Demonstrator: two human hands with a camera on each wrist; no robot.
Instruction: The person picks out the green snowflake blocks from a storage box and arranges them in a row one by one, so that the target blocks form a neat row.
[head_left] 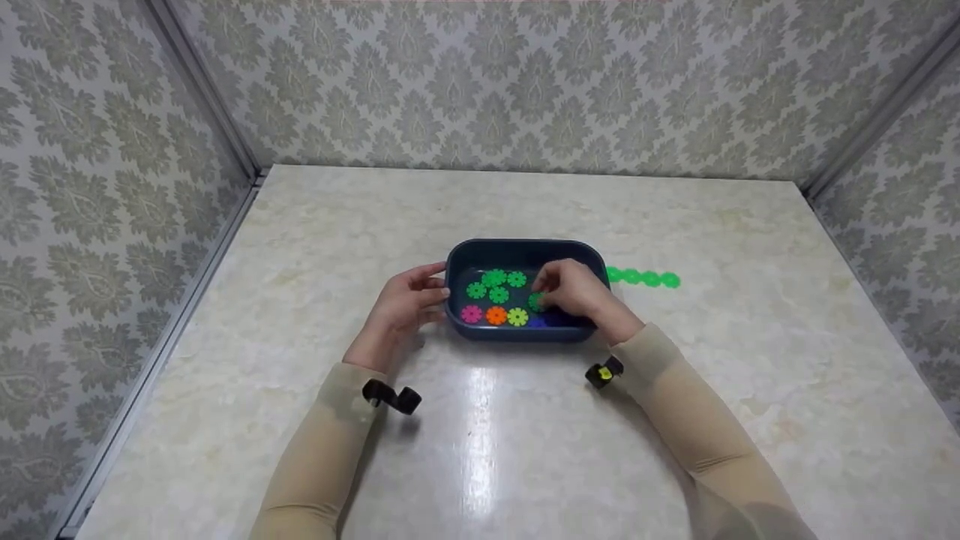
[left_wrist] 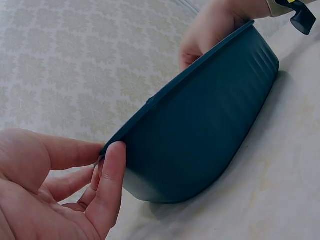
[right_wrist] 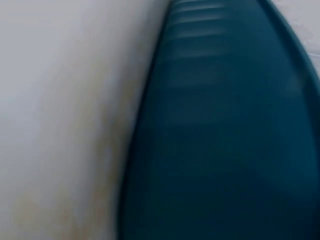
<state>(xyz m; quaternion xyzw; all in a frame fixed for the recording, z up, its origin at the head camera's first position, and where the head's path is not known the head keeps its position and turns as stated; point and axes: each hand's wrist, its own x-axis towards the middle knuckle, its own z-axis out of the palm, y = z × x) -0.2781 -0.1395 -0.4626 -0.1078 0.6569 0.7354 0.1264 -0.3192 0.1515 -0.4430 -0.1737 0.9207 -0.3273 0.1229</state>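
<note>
A dark blue plastic tub (head_left: 525,335) stands on the table with toothed, flower-shaped plastic discs inside. My left hand (head_left: 405,304) holds the tub's left end, fingertips at its rim and outer wall, as the left wrist view also shows. Inside the tub's right half, my right hand (head_left: 574,289) pinches a dark green disc (head_left: 535,301). Several bright green discs (head_left: 498,295) lie left of it. Along the near side are a pink disc (head_left: 471,314), an orange disc (head_left: 496,316), a yellow-green disc (head_left: 517,316) and something blue, partly hidden. The right wrist view has only the tub's outer wall (right_wrist: 215,140).
A row of joined green discs (head_left: 652,279) extends from the tub's right side across the marbled table (head_left: 360,210). Patterned walls (head_left: 480,90) enclose the table at the back and sides. A small black device sits on each wrist.
</note>
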